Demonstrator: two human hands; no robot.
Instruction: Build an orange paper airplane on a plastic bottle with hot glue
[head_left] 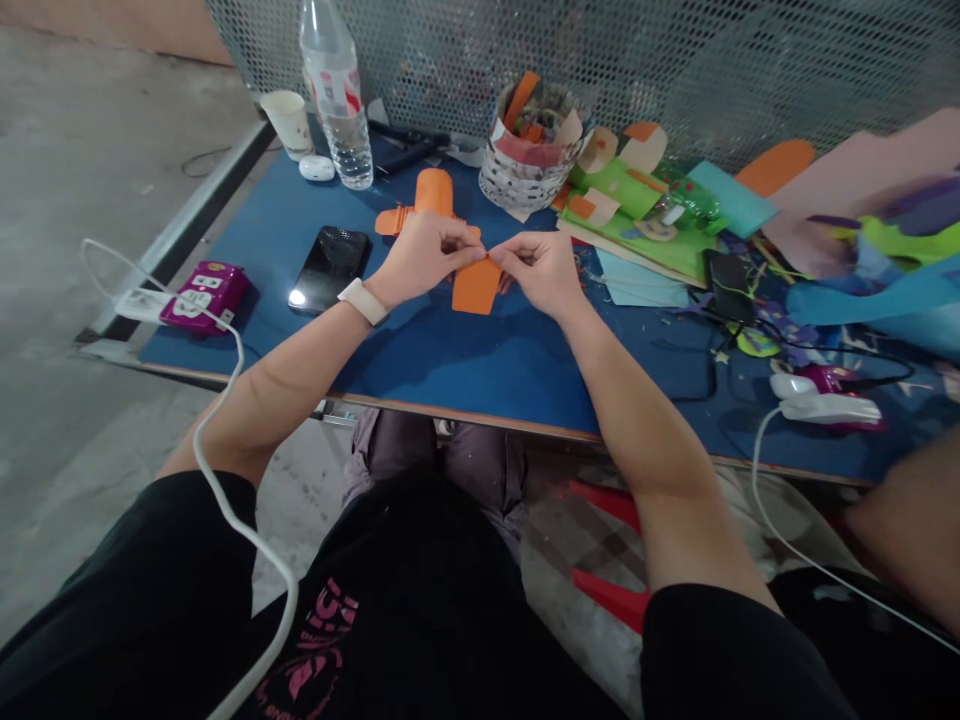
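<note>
Between my two hands is a small piece of orange paper [474,289], its wider flat part hanging down toward me. My left hand [429,255] pinches its upper edge from the left with thumb and fingertips. From the right, my right hand [541,268] pinches the same edge, the fingertips of both hands almost meeting. Just behind my left hand lies an orange paper shape [434,192] with a rounded top and pleated side pieces. Part of it is hidden by my left hand.
A phone [330,267], a purple power socket [208,296], a water bottle [346,120] and a paper cup [288,124] stand left. A woven basket [526,165] of scraps sits behind. Coloured paper [645,287] and cables crowd the right, beside another person's arm [911,530].
</note>
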